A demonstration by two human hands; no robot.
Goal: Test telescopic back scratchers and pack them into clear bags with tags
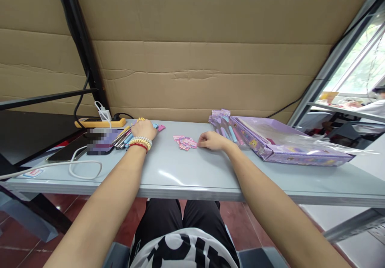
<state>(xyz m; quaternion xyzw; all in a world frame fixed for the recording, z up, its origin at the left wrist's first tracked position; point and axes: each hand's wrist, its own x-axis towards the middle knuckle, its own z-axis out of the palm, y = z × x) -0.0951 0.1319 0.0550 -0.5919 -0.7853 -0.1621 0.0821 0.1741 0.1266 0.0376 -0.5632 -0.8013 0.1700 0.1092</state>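
My left hand [144, 130] is closed over a bundle of slim pens [122, 138], which stick out on both sides of it. Blue and pink ends [161, 128] show on its right; its fingertips are mostly hidden. A beaded bracelet circles that wrist. At the middle of the table lies a small loose pile of pink printed cards [185, 142]. The curled fingers of my right hand [212, 141] come together at the pile's right edge. Whether they pinch a card cannot be made out.
Behind my right hand lie pens in clear bags [225, 127], beside a purple box [288, 141] with plastic film. Left are a phone [67, 147], a purple item [104, 139], a white cable [86, 162] and a yellow power strip [120, 122]. Cardboard [204, 59] backs the grey table [186, 171].
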